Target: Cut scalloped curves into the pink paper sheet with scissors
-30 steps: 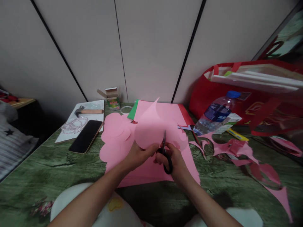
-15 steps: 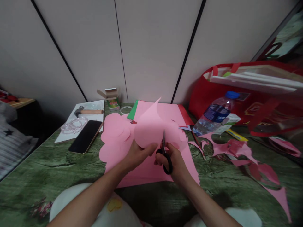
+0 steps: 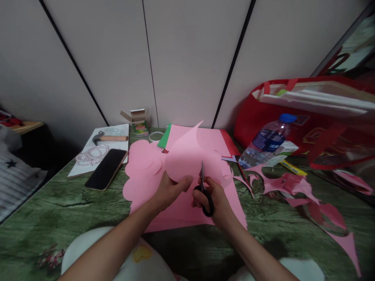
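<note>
My left hand (image 3: 172, 190) grips the lower edge of a curled piece of pink paper (image 3: 183, 158), thumb in front and the other fingers hidden behind it. In my right hand (image 3: 215, 197) is a pair of scissors (image 3: 207, 201) with black handles, fingers through the loops. The blades point away from me and lie against the right part of the held paper. Beneath both hands spreads a larger pink sheet (image 3: 181, 214). Several rounded pink cutouts (image 3: 140, 156) lie to the left of the held paper.
A black phone (image 3: 106, 169), a hammer (image 3: 113, 137) and beads (image 3: 92, 155) lie at left. A small open box (image 3: 140, 124) stands by the wall. At right are a water bottle (image 3: 265, 138), pink paper scraps (image 3: 288, 183) and a red bag (image 3: 249, 109).
The held paper's raised tip has shifted slightly right, and my left thumb has moved a little left. The scissors stay nearly in place against the paper.
</note>
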`<act>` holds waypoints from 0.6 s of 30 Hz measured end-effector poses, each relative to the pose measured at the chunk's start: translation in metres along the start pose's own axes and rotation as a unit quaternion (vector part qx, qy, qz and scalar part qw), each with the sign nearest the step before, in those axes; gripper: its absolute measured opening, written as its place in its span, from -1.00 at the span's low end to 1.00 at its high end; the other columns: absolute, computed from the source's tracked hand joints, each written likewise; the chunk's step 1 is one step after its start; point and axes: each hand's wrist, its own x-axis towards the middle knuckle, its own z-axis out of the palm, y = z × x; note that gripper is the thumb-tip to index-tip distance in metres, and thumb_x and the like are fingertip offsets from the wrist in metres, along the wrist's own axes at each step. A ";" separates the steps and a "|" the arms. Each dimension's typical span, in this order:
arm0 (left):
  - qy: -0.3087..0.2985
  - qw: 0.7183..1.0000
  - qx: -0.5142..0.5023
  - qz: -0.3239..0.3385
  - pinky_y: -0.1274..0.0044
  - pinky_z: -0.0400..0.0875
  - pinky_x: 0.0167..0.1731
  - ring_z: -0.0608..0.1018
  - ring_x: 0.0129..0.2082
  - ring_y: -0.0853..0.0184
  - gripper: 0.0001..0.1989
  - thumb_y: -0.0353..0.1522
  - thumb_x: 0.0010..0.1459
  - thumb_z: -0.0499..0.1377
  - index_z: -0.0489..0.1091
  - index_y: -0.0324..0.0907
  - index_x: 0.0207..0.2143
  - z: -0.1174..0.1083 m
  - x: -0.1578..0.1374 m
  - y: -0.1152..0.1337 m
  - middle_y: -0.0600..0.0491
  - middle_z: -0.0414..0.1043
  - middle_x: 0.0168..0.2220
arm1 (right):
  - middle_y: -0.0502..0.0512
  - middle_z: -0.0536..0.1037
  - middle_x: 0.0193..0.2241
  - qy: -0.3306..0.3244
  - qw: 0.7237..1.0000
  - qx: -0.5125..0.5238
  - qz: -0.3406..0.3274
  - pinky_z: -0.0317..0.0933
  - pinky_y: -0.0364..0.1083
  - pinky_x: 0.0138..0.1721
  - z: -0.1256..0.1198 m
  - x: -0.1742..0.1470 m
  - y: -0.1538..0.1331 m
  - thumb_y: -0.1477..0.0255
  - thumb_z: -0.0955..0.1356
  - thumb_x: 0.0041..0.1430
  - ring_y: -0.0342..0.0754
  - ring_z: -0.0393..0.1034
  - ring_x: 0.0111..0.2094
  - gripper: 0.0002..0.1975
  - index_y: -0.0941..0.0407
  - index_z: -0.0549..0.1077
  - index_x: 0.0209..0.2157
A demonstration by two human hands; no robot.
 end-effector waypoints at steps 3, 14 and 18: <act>0.018 1.000 0.006 -0.004 0.63 0.19 -0.66 0.28 -0.66 0.50 -0.78 -0.38 -0.01 0.10 0.23 -0.23 -0.67 0.002 -0.001 0.003 0.18 0.19 -0.70 | -0.25 0.25 -0.81 -0.009 1.000 0.004 -0.003 0.17 -0.17 -0.66 0.002 -0.002 0.001 0.33 0.40 -0.23 -0.20 0.19 -0.77 -0.65 0.10 0.20 -0.41; 0.068 0.996 0.039 -0.033 0.58 0.36 -0.52 0.45 -0.55 0.40 -0.84 -0.29 -0.06 0.17 0.35 -0.22 -0.54 0.008 -0.008 0.009 0.11 0.41 -0.60 | -0.08 0.32 -0.65 -0.042 0.998 -0.045 -0.033 0.13 -0.15 -0.52 -0.002 -0.004 -0.004 0.37 0.41 -0.20 -0.16 0.23 -0.58 -0.77 0.15 0.28 -0.58; 0.073 0.996 0.036 -0.038 0.54 0.41 -0.37 0.50 -0.37 0.33 -0.79 -0.30 -0.07 0.19 0.39 -0.23 -0.36 0.009 -0.009 0.010 0.03 0.49 -0.41 | -0.08 0.27 -0.64 -0.041 0.997 -0.055 -0.038 0.09 -0.16 -0.51 -0.003 -0.002 -0.003 0.34 0.42 -0.22 -0.18 0.14 -0.57 -0.74 0.15 0.26 -0.65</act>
